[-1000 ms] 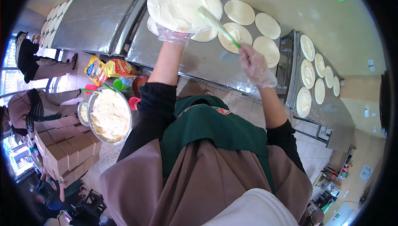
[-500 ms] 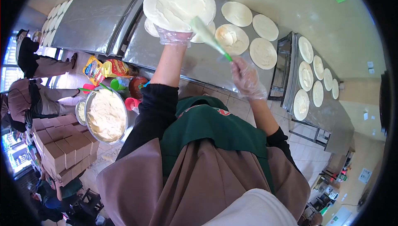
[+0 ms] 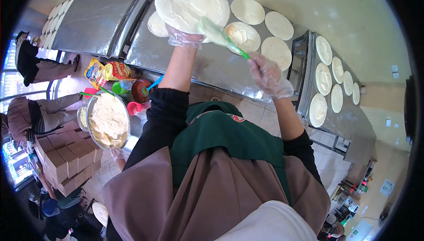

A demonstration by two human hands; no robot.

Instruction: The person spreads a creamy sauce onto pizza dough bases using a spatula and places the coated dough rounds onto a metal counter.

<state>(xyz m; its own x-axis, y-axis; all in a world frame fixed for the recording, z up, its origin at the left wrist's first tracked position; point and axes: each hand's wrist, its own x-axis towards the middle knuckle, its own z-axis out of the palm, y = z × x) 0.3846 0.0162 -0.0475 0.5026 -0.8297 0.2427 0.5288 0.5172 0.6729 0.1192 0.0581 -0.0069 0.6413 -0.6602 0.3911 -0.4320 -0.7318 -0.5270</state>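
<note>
My gloved left hand (image 3: 184,38) supports a cream-covered round flat dough base (image 3: 192,3) from below, its fingers mostly hidden underneath. In my gloved right hand (image 3: 270,77) is the green handle of a spatula (image 3: 215,33). The spatula's pale, cream-smeared blade meets or overlaps the near right rim of the held base; contact is unclear. Behind the blade, a base with a dollop of cream (image 3: 242,37) lies on the metal table (image 3: 207,64). More bases lie around it, one partly covered by the held one.
At left stands a metal bowl of cream (image 3: 129,124), another person's gloved hand (image 3: 117,153) at its edge. Near it are a red cup (image 3: 134,107), a green cup (image 3: 118,88) and food pouches (image 3: 120,71). Stacked cartons (image 3: 66,157) rise behind. More bases cover a right-hand table (image 3: 353,130).
The spatula blade has shifted slightly left along the held base's near rim. Another person's gloved hand has appeared at the cream bowl. A pale disc now shows at lower left.
</note>
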